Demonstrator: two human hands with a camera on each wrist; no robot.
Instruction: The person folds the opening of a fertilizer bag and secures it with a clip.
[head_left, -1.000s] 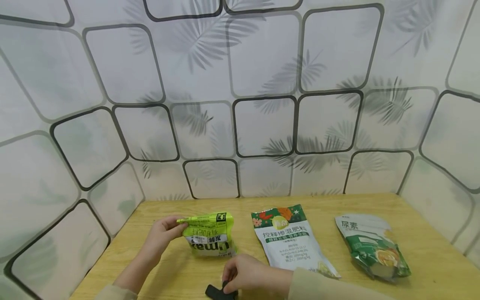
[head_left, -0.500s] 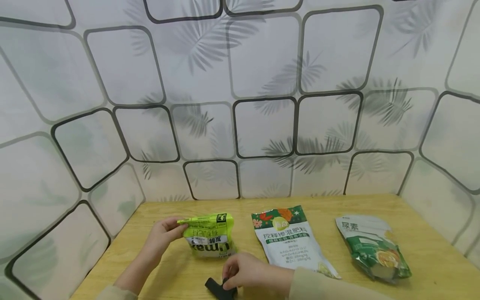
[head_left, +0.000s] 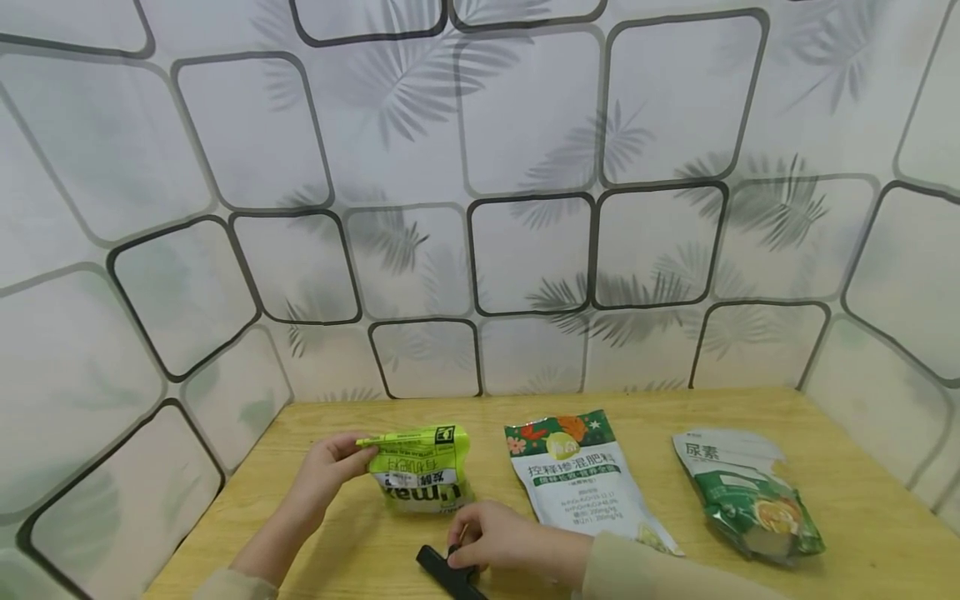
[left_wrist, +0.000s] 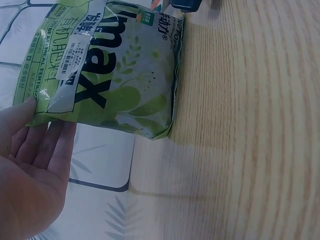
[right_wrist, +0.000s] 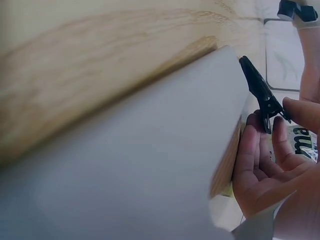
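Observation:
My left hand (head_left: 327,467) pinches the upper left corner of a lime-green fertilizer bag (head_left: 420,479), thumb on the front and fingers behind. The bag stands upright on the table, its top flat and narrow. In the left wrist view, the bag's front (left_wrist: 135,75) shows big dark lettering and a white barcode sticker. My right hand (head_left: 495,540) holds a black bag clip (head_left: 450,573) by its handles, just in front of the green bag. In the right wrist view the clip (right_wrist: 257,85) points away from the thumb and fingertips.
A white fertilizer pouch (head_left: 581,492) with a green, flowered top lies right of the green bag. Farther right lies a white-and-green pouch (head_left: 750,500). The wooden table (head_left: 645,410) meets a patterned curtain (head_left: 525,250) at its back and sides.
The clip has turned clockwise in the head view, its long bar now slanting down to the right. My right hand has shifted slightly. My left hand and the green bag have stayed put.

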